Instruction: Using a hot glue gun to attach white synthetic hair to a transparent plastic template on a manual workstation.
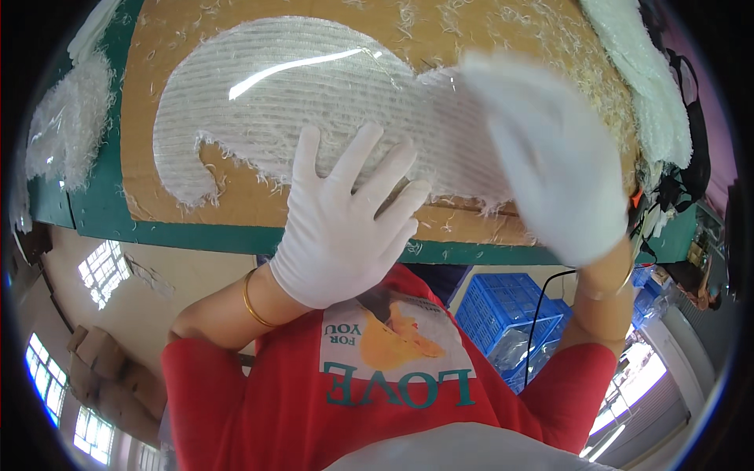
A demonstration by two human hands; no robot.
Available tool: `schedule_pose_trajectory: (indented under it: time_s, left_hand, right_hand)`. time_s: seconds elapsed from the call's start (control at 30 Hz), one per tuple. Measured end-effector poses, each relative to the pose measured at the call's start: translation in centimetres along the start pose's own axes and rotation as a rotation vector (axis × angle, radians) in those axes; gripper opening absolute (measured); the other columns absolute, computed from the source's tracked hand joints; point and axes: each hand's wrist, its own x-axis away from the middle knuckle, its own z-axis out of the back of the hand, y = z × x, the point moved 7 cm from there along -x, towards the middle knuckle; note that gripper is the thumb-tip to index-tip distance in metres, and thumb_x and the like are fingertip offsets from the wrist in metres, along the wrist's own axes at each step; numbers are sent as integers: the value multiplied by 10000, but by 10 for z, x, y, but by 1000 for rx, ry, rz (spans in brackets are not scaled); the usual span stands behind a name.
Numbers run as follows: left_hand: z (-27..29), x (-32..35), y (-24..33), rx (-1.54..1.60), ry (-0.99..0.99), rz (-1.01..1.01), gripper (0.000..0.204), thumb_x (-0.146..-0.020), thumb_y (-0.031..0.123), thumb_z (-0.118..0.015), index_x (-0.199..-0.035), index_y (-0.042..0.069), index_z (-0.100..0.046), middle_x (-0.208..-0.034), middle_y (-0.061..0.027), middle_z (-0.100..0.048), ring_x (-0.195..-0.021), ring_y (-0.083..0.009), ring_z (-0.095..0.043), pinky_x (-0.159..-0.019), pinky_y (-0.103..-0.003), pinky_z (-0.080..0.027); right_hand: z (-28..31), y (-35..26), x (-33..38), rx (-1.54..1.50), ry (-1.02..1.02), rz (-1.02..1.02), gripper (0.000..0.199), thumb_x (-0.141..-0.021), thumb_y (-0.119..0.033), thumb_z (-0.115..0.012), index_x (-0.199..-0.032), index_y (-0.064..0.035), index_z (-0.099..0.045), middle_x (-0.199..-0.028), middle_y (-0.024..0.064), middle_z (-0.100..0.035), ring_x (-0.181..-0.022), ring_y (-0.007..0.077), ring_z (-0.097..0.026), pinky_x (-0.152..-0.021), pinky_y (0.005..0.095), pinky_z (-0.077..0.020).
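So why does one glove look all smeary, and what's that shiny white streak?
Head view: the right hand is motion-blurred, while the left hand looks sharp; the streak is glare on the clear film over the white fibre mat; the fisheye lens bends the green table edge.

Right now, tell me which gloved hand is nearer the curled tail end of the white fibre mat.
Left. The left hand lies spread at the mat's lower edge, close to the curled tail. The right hand, blurred, is over the opposite end of the mat.
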Motion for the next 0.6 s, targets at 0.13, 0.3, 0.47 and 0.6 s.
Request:
schedule_pose_trajectory:
  time_s: [0.13,0.3,0.47,0.6]
  left_hand:
    - [1,-2,0,27,29,-13,349,-785,220,-701,-1118,117,-717,-1377,-139,-562,-1310,-424,-459,-1024,-708,-297]
    - [2,-5,2,9,18,4,412,-763,199,-682,-1166,117,-701,-1363,-132,-570,-1234,-396,-503,-995,-665,-316]
    - [7,-19,1,77,-53,91,488,-716,160,-651,-1199,106,-682,-1352,-140,-571,-1140,-341,-541,-949,-595,-334]
    - [11,-21,3,85,-31,103,495,-691,145,-642,-1180,88,-685,-1343,-168,-566,-1128,-327,-543,-915,-575,-342]
  right_hand:
    - [-4,26,-57,-186,-236,-57,444,-894,-264,-661,-1243,12,-648,-1081,223,-681,-995,350,-653,-892,390,-507]
    - [-5,13,-86,-185,-602,-161,272,-892,-265,-641,-995,-21,-706,-934,190,-675,-910,367,-652,-834,421,-515]
    - [5,10,-67,-326,32,632,249,-875,-259,-634,-894,-21,-705,-890,186,-686,-857,371,-657,-789,433,-518]
    - [-22,15,-46,112,-378,205,83,-900,-136,-612,-924,-75,-664,-947,90,-622,-922,331,-582,-867,433,-468]
